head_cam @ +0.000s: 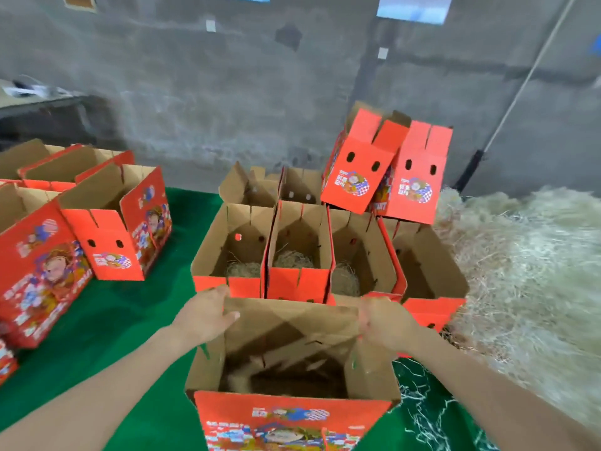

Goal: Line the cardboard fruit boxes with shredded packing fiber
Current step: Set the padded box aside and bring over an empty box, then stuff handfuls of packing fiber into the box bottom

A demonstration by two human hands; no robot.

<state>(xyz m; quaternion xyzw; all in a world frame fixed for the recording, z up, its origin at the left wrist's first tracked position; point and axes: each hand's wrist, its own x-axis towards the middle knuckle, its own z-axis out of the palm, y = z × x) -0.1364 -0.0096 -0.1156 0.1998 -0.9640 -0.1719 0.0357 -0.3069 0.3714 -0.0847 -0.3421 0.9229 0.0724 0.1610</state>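
An open red cardboard fruit box (292, 415) stands right in front of me on the green surface, with a little fiber blurred at its bottom. My left hand (208, 315) grips the far left corner of its rim, thumb inside. My right hand (382, 323) grips the far right corner. Behind it a row of open boxes (297, 281) holds nests of shredded fiber (292, 259). A large pile of pale packing fiber (533, 271) lies to the right.
Two red boxes (387, 167) are stacked tilted on the back right of the row. More open boxes (110, 222) stand at the left on the green cloth (130, 320). Loose strands (422, 415) lie near the front box. A grey concrete wall (227, 92) rises behind.
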